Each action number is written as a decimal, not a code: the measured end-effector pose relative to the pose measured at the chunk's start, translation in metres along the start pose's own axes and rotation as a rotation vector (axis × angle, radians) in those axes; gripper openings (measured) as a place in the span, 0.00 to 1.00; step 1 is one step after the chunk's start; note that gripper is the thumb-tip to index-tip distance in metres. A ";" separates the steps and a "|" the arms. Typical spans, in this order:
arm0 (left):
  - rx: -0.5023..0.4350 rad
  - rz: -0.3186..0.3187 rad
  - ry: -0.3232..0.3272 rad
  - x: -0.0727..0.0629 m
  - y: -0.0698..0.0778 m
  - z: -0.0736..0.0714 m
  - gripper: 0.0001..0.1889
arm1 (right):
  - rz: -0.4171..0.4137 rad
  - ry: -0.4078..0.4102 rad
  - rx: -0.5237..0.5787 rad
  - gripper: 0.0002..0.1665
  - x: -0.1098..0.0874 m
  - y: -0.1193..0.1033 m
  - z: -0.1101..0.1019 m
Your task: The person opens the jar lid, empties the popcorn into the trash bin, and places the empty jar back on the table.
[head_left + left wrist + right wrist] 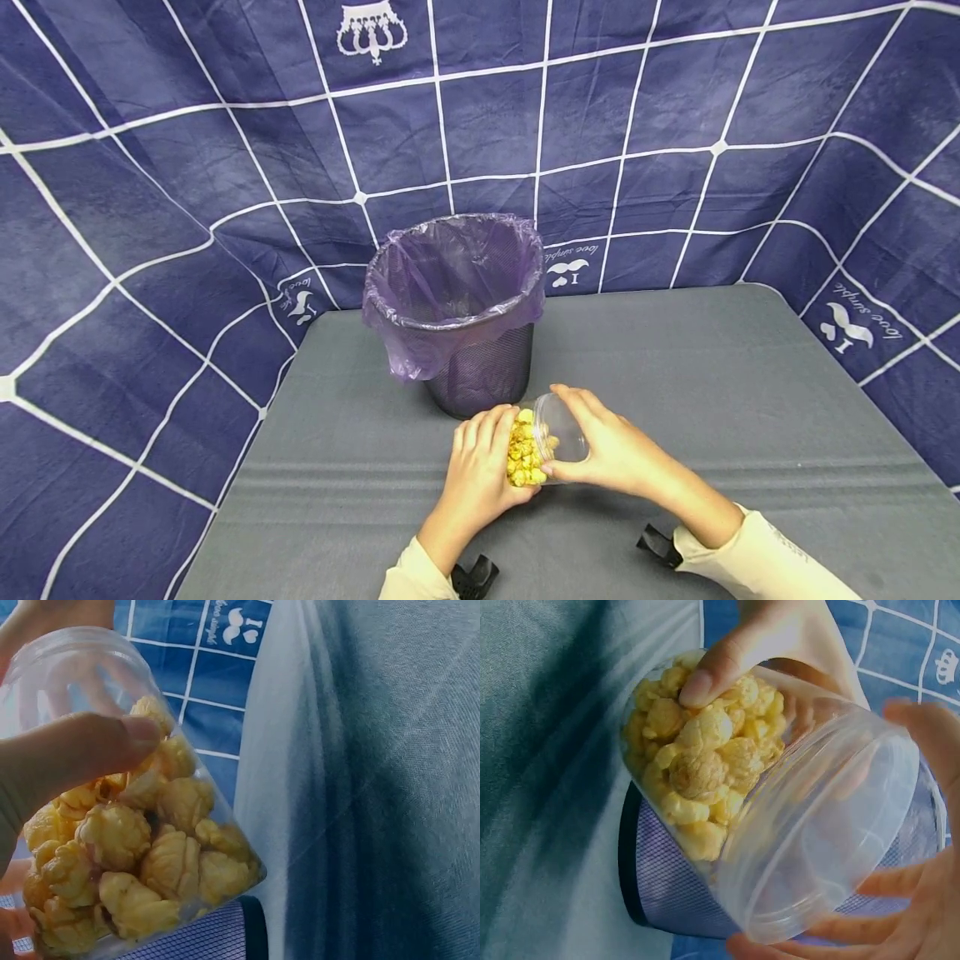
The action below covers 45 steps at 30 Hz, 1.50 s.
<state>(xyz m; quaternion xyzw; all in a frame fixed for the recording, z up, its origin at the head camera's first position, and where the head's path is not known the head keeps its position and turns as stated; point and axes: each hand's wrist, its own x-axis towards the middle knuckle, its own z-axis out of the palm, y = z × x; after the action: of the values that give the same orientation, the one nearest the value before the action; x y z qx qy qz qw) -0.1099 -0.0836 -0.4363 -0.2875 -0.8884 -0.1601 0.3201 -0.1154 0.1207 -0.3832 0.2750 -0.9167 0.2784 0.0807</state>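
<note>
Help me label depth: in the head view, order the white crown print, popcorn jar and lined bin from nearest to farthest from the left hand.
1. Popcorn jar: in the left hand's grip, at its right.
2. Lined bin: ahead of the hand, beyond the jar.
3. White crown print: high on the backdrop, beyond the bin.

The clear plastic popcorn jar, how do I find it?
On the grey cloth surface, find the purple-lined black mesh bin. In front, the left hand and right hand hold a clear round plastic jar, tipped sideways; only it contains yellow popcorn.
</note>
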 end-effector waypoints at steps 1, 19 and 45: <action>-0.003 -0.003 -0.007 0.000 0.000 0.000 0.53 | -0.029 -0.004 0.004 0.56 0.000 0.001 0.000; -0.046 -0.033 -0.073 -0.002 -0.002 -0.001 0.54 | 0.057 -0.095 0.077 0.60 0.000 -0.003 -0.004; -0.078 -0.032 -0.097 -0.002 -0.002 -0.002 0.55 | -0.237 -0.126 0.159 0.54 0.002 0.015 -0.009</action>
<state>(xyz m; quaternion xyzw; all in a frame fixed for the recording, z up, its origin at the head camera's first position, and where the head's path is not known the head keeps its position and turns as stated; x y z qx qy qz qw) -0.1091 -0.0862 -0.4362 -0.2928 -0.9004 -0.1856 0.2626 -0.1253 0.1346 -0.3821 0.4036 -0.8562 0.3209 0.0332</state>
